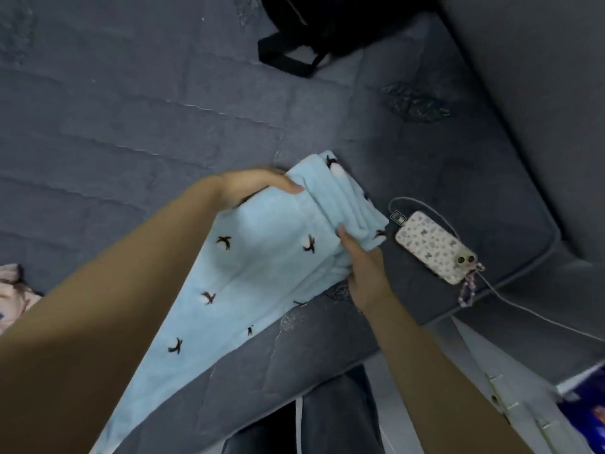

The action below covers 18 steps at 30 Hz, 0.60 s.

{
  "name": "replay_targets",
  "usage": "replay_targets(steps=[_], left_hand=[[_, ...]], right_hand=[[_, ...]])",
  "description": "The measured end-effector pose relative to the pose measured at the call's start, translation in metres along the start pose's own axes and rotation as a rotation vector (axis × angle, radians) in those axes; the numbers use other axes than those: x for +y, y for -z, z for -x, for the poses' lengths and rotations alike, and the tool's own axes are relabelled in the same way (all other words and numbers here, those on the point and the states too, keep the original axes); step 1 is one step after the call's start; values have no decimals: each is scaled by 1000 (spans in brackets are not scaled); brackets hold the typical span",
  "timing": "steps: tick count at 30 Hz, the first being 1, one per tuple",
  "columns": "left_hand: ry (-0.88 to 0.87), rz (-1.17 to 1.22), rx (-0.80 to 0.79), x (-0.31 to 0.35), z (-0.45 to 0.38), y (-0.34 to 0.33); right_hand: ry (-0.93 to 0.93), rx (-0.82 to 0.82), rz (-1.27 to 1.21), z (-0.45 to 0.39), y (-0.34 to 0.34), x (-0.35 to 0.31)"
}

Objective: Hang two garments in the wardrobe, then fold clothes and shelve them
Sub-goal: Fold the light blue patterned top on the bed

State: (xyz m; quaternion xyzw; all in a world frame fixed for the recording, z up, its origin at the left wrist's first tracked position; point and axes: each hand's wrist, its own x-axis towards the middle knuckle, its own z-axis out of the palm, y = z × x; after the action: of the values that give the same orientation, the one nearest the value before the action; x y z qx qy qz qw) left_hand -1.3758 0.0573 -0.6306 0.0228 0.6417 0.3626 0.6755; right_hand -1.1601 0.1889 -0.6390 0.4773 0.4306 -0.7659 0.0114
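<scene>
- Left hand (253,186): grips the far edge of the light blue garment (262,257), thumb on top of the cloth, fingers curled round its edge & hidden behind it.
- Right hand (365,270): pinches the near edge of the same garment, just below its bunched end; thumb lies on top, other fingers tucked under the cloth.
- Garment: light blue w/ small dark bird-like marks; stretched betw. the two hands over the dark grey bed (147,103). Bunched, ridged end sits just beyond both grips; the long remainder runs back from the grips toward the person & off the bed edge.
- Phone (435,247): patterned case, face down on the bed, just right of the right hand, apart from the cloth; white cable (510,304) attached.
- Black bag (327,24): on the bed, well beyond the grips.
- Pink cloth (13,290): at the frame's left edge, well left of the left arm.
</scene>
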Motion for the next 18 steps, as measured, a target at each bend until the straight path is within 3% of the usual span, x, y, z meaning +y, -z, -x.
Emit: replay_targets(steps=[3,6,11,13,15,18], left_hand=[[-26,-10,59,7,5,8],[-21,-196,15,17,11,12],[19,162,-112,26,16,14],[-74,232,-38,27,9,19],[-178,254,152,27,-4,23],[-180,182,326,22,-26,22]], right_hand=[[219,-17,90,17,5,-3],[215,-19,60,25,5,-7],[127,-36,-44,26,12,-10],[80,-60,-90,22,12,-8],[9,-26,-139,13,12,-5],[-75,46,-221,-1,19,6]])
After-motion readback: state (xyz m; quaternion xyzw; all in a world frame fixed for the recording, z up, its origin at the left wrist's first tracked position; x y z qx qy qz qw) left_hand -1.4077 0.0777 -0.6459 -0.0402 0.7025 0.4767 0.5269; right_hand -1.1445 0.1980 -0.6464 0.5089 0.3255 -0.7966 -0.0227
